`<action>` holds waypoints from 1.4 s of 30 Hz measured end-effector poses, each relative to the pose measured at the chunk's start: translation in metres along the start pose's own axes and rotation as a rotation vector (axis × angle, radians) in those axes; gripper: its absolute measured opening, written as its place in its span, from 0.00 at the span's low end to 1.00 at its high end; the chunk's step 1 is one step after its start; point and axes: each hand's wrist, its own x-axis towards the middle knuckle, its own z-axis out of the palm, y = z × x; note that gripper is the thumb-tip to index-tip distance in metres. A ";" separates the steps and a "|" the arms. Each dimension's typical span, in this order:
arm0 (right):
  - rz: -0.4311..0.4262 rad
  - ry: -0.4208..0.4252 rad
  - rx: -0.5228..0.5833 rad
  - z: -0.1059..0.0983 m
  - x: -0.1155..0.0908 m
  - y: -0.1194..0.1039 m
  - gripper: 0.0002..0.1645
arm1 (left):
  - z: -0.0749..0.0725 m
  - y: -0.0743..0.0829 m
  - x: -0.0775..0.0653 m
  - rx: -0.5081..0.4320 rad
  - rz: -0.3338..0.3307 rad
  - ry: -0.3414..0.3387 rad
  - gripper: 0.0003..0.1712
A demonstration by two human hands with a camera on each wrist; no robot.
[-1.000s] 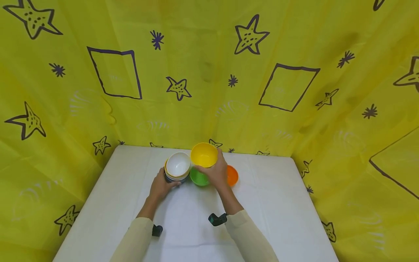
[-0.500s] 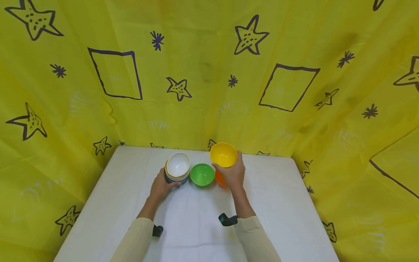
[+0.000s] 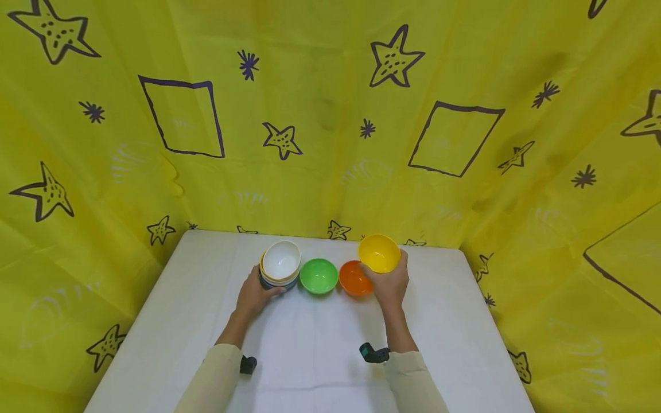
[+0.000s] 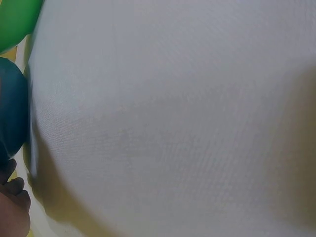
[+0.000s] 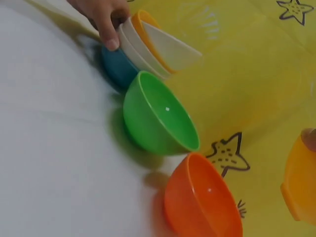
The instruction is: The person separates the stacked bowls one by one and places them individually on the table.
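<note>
My right hand holds a yellow bowl by its near side, raised and mouth up, just right of an orange bowl. Curled round a stack of bowls at the left is my left hand. A tilted white bowl tops that stack. In the right wrist view, a yellow-orange bowl, pale bowls and a blue bowl at the bottom show beneath it. Between stack and orange bowl stands a green bowl. The left wrist view catches only the blue bowl's side and some fingers.
All the bowls are toward the back of a white-covered table. A yellow curtain with drawn stars and frames hangs behind the table and along both sides. A dark camera mount sits at the right wrist.
My right hand has carried the yellow bowl rightward, from over the green bowl past the orange one, and a little lower in the last half second. The left hand stays on the stack.
</note>
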 end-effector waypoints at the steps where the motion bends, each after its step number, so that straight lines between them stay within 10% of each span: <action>1: 0.009 0.010 0.005 -0.002 0.000 0.002 0.56 | 0.000 0.000 0.000 0.003 0.002 0.000 0.64; 26: 0.232 0.113 -0.076 -0.016 -0.013 0.084 0.59 | 0.000 -0.002 -0.001 -0.002 0.010 0.004 0.63; 42: 0.230 0.104 -0.129 -0.015 -0.018 0.101 0.59 | 0.000 -0.004 0.002 -0.001 0.015 -0.006 0.64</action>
